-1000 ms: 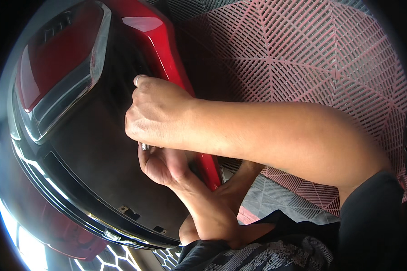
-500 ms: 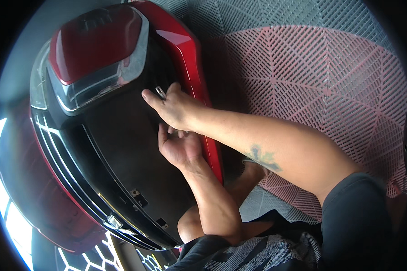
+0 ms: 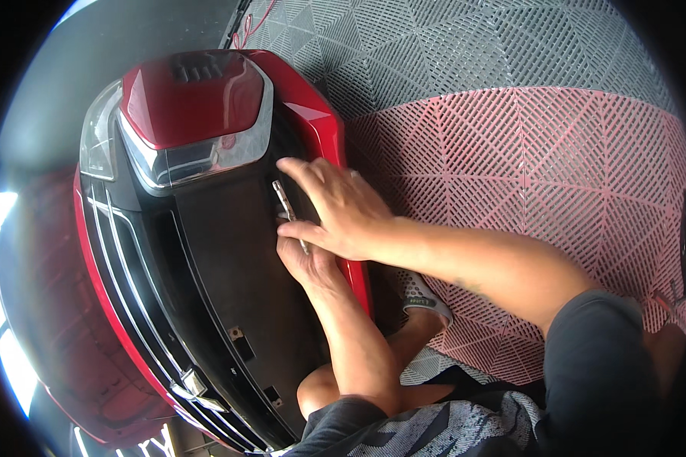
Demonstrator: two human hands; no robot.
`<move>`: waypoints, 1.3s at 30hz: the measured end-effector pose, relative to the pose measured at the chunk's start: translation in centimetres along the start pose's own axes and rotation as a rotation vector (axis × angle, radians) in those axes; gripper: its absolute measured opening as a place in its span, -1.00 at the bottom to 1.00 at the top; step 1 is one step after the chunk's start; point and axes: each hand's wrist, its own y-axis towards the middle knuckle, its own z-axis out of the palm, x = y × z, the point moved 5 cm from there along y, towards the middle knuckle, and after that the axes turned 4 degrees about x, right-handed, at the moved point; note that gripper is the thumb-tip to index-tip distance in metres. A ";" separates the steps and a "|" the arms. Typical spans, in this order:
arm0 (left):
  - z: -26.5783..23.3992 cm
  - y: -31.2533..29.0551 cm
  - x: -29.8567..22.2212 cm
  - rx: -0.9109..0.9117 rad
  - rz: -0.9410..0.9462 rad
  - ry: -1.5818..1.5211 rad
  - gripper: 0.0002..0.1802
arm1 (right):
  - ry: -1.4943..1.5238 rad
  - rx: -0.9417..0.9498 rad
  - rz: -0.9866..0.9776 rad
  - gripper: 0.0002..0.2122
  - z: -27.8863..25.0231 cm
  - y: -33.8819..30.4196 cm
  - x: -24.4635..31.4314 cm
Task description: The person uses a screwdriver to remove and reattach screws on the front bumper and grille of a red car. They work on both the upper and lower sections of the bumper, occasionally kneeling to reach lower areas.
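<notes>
My left hand (image 3: 306, 257) is curled at the black panel of a red car bumper (image 3: 318, 131), its fingers partly hidden. A slim silver metal rod (image 3: 283, 199), jointed like a socket extension, lies in it, with the lower end against the hand. Above and across it is my right hand (image 3: 347, 204), fingers stretched out and a ring on one. Its thumb crosses over the rod. Both hands are close to the panel's edge beside the red painted strip.
A headlight (image 3: 101, 137) and a red panel with chrome trim (image 3: 198, 107) are at the upper left. Chrome grille bars (image 3: 137, 282) run down the left. Square clips (image 3: 236, 335) sit in the black panel. Red and grey grid flooring (image 3: 495, 160) spreads at right.
The view has shifted, so the bumper appears lower and further right. My right hand has spread its fingers, and more of the rod shows, now reaching down to my left hand.
</notes>
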 end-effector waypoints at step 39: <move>0.1 0.2 0.7 -0.108 0.010 0.014 -0.65 | 0.288 0.065 0.245 -0.69 1.1 1.8 -0.8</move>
